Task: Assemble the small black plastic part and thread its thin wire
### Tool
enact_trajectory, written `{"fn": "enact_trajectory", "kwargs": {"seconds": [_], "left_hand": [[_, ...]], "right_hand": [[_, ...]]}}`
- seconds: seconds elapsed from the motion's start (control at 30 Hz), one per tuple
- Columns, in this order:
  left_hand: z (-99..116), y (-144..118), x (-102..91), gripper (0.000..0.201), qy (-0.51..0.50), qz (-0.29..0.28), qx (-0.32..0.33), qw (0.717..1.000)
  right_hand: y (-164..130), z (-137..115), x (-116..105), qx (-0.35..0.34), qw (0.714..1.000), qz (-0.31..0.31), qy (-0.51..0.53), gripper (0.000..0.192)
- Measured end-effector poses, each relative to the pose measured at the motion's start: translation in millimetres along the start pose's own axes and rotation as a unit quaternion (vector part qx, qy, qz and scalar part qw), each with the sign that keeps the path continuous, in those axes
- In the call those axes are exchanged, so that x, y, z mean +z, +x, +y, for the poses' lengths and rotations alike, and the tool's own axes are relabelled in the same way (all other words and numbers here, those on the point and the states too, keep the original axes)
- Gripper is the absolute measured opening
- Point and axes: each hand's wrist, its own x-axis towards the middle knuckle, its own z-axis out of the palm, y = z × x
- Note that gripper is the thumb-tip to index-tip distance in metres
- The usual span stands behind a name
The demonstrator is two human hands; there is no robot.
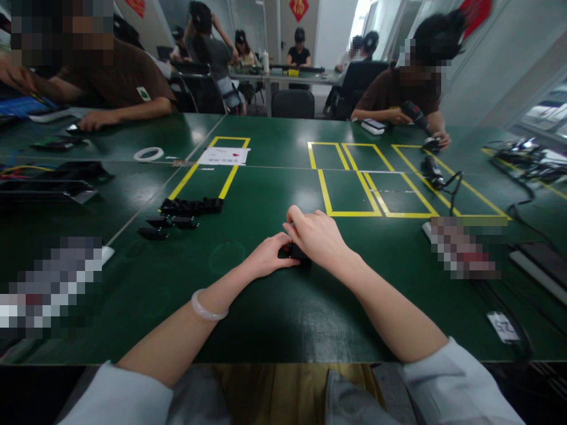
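Observation:
Both of my hands meet at the middle of the green table [266,307] over a small black part [297,254]. My left hand [268,257] pinches its left end, fingers closed around it. My right hand [316,236] covers it from above and grips the right end. Most of the part is hidden under my fingers. A pale bangle [207,308] sits on my left wrist. A cluster of similar black parts [191,206] lies to the left, with a few more black pieces [166,223] in front of it.
Yellow tape rectangles [354,192] mark the table ahead. A white ring [148,154] and a paper sheet [224,156] lie far left. Across the table, one person holds an electric screwdriver [415,115]; another leans at far left. Cables [522,171] run along the right.

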Motion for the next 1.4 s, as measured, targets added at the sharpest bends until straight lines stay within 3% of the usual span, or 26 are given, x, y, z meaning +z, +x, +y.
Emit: {"fn": "enact_trajectory", "kwargs": {"seconds": [0.27, 1.4], "left_hand": [[0.3, 0.0, 0.3, 0.035, -0.002, 0.002, -0.007, 1.0], [1.9, 0.6, -0.1, 0.042, 0.006, -0.003, -0.008, 1.0]], "right_hand": [[0.6, -0.2, 4.2, -0.002, 1.0, 0.019, -0.012, 0.017], [1.7, -1.0, 3.0, 0.004, 1.0, -0.004, -0.026, 0.023]]}}
